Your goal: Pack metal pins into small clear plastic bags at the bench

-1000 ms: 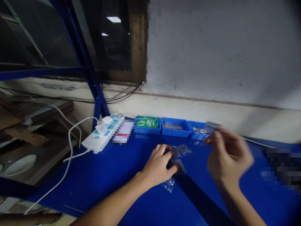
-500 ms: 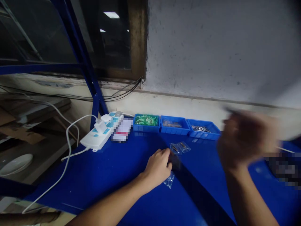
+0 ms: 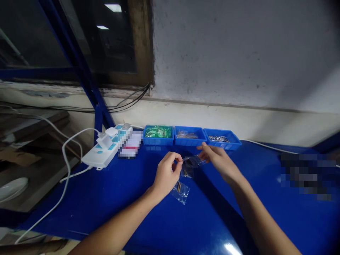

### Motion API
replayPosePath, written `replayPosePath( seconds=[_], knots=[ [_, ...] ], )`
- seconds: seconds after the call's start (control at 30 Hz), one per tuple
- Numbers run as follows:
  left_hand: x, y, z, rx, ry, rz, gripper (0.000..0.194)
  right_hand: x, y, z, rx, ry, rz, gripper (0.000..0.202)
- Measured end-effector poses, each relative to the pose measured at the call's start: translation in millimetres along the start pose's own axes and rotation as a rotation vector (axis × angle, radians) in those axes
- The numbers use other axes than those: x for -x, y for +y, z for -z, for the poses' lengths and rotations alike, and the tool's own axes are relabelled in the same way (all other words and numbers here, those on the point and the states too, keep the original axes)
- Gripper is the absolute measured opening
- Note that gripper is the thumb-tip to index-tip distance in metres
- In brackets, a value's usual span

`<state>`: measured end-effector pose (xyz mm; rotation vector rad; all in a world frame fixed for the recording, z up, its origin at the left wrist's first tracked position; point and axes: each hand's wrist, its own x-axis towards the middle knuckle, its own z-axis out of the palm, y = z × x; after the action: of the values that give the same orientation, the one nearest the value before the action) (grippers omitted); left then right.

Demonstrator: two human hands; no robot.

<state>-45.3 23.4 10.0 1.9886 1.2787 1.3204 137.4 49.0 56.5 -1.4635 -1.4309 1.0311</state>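
My left hand [image 3: 167, 171] is closed in a pinch on one edge of a small clear plastic bag [image 3: 194, 161]. At the bag's other end, the fingers of my right hand [image 3: 216, 159] are closed on it, so it stretches between both hands just above the table. Beneath it, partly covered, lies another small bag [image 3: 188, 173] with thin metal pieces inside. A further clear bag [image 3: 182, 191], holding brass-coloured pins, rests on the table below my left hand. What the held bag contains is hard to make out.
Along the wall stand three blue bins: one with green packets [image 3: 158, 141], one with small clear bags [image 3: 189, 141], one with metal pins [image 3: 222, 145]. A white power strip [image 3: 106, 150] and a blurred-out card [image 3: 130, 147] lie left on the blue table [image 3: 127, 198].
My right hand has come down and left from its blurred, raised position to the bag. My left hand now pinches the bag's edge. The view has shifted slightly.
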Motion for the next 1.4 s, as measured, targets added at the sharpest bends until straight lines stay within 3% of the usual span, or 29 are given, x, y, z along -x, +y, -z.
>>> replayPosePath(
  seconds=[0.1,0.2,0.4,0.5,0.63,0.7,0.77,0.9,1.03,1.1,1.2,1.3,1.4],
  knots=[
    [0.9,2.4,-0.6,0.042,0.014,-0.063,0.014,13.6,13.9,-19.8,-0.259,-0.144,-0.191,0.051],
    [2.6,5.1,-1.1,0.078,-0.015,-0.106,0.018,20.0,19.9,-33.0,-0.459,-0.237,-0.135,0.034],
    [3.4,7.8,1.8,0.011,-0.089,-0.071,0.021,17.1,25.7,-38.4,-0.491,-0.053,-0.045,0.026],
    [1.6,5.5,1.5,0.105,-0.147,0.107,0.015,20.0,27.2,-39.3,-0.301,0.093,0.081,0.022],
    [-2.3,0.6,-1.2,0.539,-0.18,0.586,0.043,32.3,24.7,-45.9,0.153,0.242,0.524,0.013],
    [-4.4,-2.1,-1.8,0.722,-0.17,0.751,0.048,38.2,23.9,-50.5,0.323,0.248,0.693,0.016],
    [-6.2,-5.0,-1.2,0.825,-0.169,0.786,0.041,41.5,24.0,-54.2,0.411,0.183,0.755,0.021],
    [-8.8,-8.3,3.3,0.628,-0.042,0.556,0.021,40.8,23.0,-55.1,0.371,0.037,0.638,0.019],
    [-9.3,-3.0,10.1,0.287,0.073,0.265,0.013,38.1,17.7,-51.1,0.066,-0.041,0.257,0.027],
    [-7.6,1.8,12.2,0.222,0.076,0.145,0.012,37.6,15.4,-50.2,-0.179,-0.058,0.082,0.036],
    [-2.6,7.1,12.4,0.178,0.033,-0.02,0.02,37.4,13.9,-51.2,-0.484,-0.098,-0.045,0.04],
    [2.5,8.0,10.2,0.135,-0.029,-0.102,0.025,36.9,14.6,-52.3,-0.592,-0.115,-0.103,0.026],
    [3.8,6.1,8.3,0.107,-0.052,-0.071,0.025,36.1,16.7,-50.6,-0.556,-0.044,-0.107,0.021]
  ],
)
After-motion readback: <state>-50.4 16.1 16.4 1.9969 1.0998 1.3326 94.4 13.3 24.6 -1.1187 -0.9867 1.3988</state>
